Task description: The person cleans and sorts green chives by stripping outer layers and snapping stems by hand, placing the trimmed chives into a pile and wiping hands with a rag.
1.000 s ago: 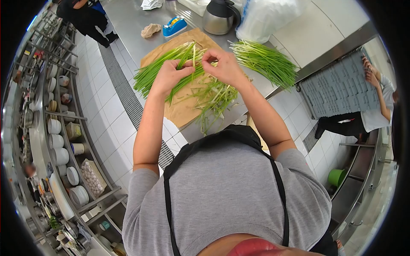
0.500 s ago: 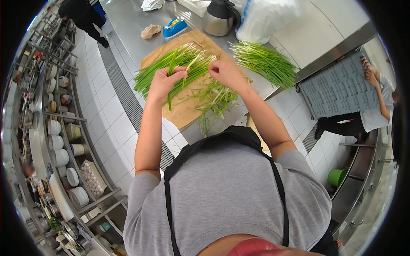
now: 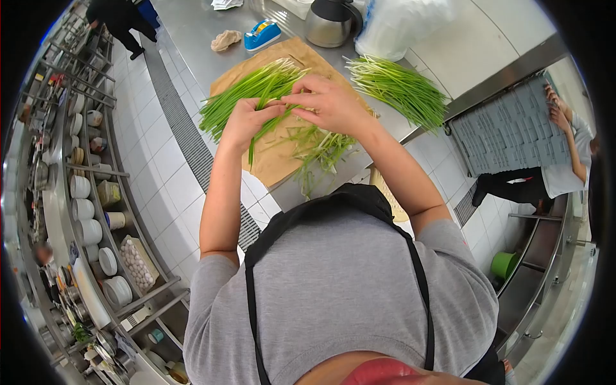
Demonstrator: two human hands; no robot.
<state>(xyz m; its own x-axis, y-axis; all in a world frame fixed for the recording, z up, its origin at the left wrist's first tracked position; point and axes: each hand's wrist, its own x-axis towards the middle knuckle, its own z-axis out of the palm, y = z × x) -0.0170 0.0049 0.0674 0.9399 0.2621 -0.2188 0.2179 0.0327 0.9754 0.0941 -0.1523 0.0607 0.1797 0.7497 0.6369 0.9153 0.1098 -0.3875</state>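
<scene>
My left hand [image 3: 250, 122] is closed on a green stalk whose leafy end hangs below the fingers. Its fingertips meet those of my right hand [image 3: 330, 106], bent around the stalk's pale end, mostly hidden. Under both hands lies brown paper [image 3: 273, 163]. A pile of green stalks [image 3: 240, 93] rests on the paper's left part, partly behind my left hand. Loose trimmed scraps [image 3: 321, 151] lie below my right hand, some hanging over the table's front edge. A second bunch of green stalks [image 3: 401, 90] lies to the right of the paper.
On the steel table [image 3: 199, 45] stand a blue tape dispenser [image 3: 262, 35], a crumpled beige cloth [image 3: 226, 41], a steel jug [image 3: 327, 25] and a plastic bag [image 3: 401, 25]. One person [image 3: 122, 22] is at the far left, another [image 3: 564, 160] at the right beside grey stacked trays [image 3: 513, 128].
My right hand, apart from the left half a second ago, has moved left to meet its fingertips at the stalk. The person at the far left has shifted position.
</scene>
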